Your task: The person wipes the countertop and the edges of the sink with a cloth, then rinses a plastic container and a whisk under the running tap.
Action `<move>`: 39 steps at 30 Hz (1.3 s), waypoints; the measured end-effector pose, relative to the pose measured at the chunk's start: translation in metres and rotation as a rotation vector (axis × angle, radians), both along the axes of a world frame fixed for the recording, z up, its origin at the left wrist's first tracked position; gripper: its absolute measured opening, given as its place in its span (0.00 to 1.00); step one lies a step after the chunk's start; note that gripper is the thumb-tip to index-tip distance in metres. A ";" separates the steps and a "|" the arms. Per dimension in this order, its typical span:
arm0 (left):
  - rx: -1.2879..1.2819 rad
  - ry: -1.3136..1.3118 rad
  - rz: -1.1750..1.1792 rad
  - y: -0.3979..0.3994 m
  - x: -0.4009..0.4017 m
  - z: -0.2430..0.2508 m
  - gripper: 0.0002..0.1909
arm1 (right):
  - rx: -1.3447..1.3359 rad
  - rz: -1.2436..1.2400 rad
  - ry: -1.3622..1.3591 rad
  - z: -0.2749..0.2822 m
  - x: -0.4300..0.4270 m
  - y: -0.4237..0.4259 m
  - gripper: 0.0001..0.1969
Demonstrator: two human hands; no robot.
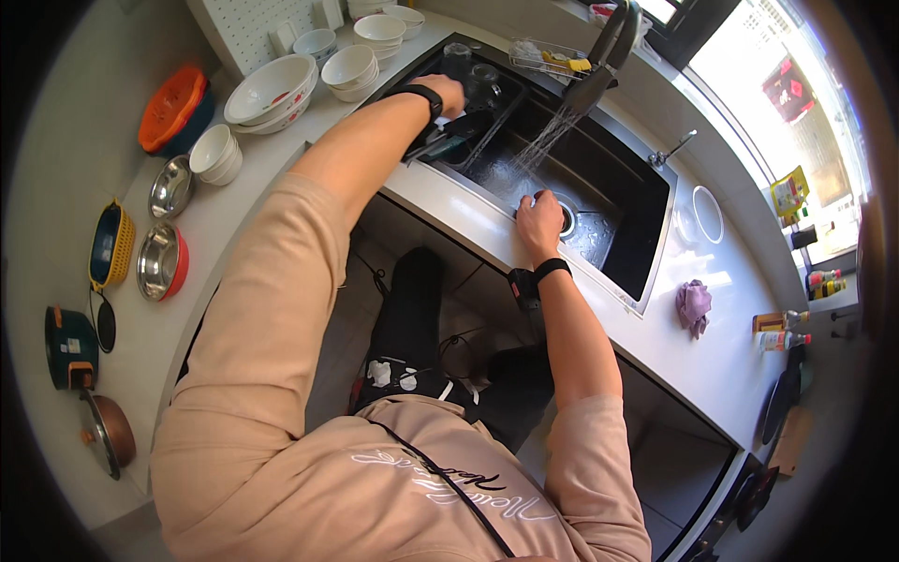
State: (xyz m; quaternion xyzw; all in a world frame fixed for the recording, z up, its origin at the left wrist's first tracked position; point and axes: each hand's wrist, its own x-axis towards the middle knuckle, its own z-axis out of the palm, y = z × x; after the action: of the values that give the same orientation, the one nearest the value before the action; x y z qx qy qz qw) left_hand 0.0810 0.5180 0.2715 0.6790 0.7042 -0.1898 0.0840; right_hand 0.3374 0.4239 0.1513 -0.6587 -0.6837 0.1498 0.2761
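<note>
Water pours from a dark pull-out faucet [592,88] into the right basin of a black sink [611,161]. My left hand [446,93] reaches over the smaller left basin, where clear glassware [484,72] lies at the far end; the fingers are partly hidden, and whether they hold something cannot be told. A white bit and dark items show just below that hand. My right hand [539,221] is at the near edge of the right basin, beside the round drain [566,216], fingers curled downward with their tips partly hidden. Both wrists wear black bands.
White bowls [349,68], large floral bowls [270,91], an orange basin [172,109] and steel bowls [159,260] stand on the left counter. A wire rack [548,60] is behind the sink. On the right are clear plastic containers [706,214], a purple cloth [693,308] and bottles [783,341].
</note>
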 end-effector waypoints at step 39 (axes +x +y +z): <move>-0.052 -1.451 0.544 -0.162 0.050 0.015 0.12 | 0.062 0.046 0.321 -0.003 0.010 0.012 0.16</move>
State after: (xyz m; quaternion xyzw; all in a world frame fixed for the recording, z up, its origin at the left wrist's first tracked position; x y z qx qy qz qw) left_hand 0.1311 0.3561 0.2868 0.4344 0.6101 0.3132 0.5839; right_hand 0.3472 0.4359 0.1479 -0.6017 -0.6499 0.2380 0.3986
